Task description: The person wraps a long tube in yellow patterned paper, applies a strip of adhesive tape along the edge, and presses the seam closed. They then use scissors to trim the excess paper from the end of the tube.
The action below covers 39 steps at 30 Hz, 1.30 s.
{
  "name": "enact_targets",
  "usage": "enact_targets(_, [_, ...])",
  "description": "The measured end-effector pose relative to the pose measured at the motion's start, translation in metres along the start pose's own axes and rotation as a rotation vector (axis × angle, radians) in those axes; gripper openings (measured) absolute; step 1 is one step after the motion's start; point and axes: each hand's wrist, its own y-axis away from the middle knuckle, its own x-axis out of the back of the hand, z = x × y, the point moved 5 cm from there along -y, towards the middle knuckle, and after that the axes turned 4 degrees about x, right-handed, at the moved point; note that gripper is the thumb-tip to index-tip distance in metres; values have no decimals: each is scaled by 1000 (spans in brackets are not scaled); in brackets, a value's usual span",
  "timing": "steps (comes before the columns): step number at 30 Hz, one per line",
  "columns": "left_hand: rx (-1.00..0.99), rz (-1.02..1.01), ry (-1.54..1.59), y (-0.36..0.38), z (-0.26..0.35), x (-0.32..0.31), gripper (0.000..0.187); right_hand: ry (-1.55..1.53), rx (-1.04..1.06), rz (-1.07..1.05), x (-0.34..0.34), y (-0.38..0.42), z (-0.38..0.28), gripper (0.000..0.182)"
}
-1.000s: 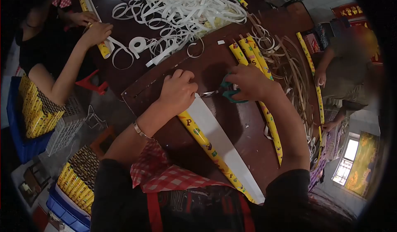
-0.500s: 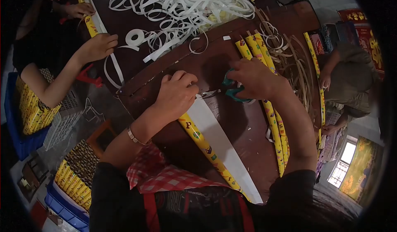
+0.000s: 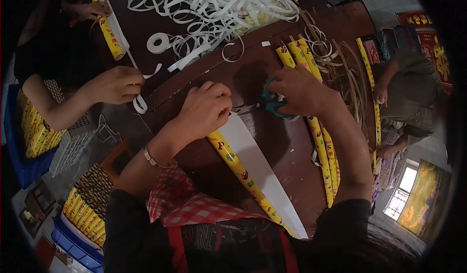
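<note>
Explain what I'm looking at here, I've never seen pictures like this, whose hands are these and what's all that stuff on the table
There is no machine here. A person wears a camera on the head, so the one picture looks down over their own two bare hands at a dark brown table.

The left hand presses on the end of a long yellow printed tube with a white sheet beside it. The right hand has its grip on green-handled scissors, blades pointing toward the left hand.

More yellow tubes lie to the right. A heap of white paper strips covers the far end.

Other people work nearby: a co-worker's hand at the left pulls a white strip, and another person sits at the right.
</note>
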Motion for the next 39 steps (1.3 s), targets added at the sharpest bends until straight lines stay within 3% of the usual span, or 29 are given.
enact_targets(5, [-31, 15, -29, -4, -1, 0, 5, 48, 18, 20, 5, -3, -3, 35])
enact_targets(7, [-11, -3, -27, -4, -3, -1, 6, 55, -22, -79, 5, -9, -4, 35])
enact_targets(19, [-40, 54, -1, -5, -7, -6, 5, 49, 52, -207, 15, -33, -10, 35])
enact_targets(39, [1, 28, -14, -8, -7, -3, 5, -17, 88, -250, 9, -43, -1, 33])
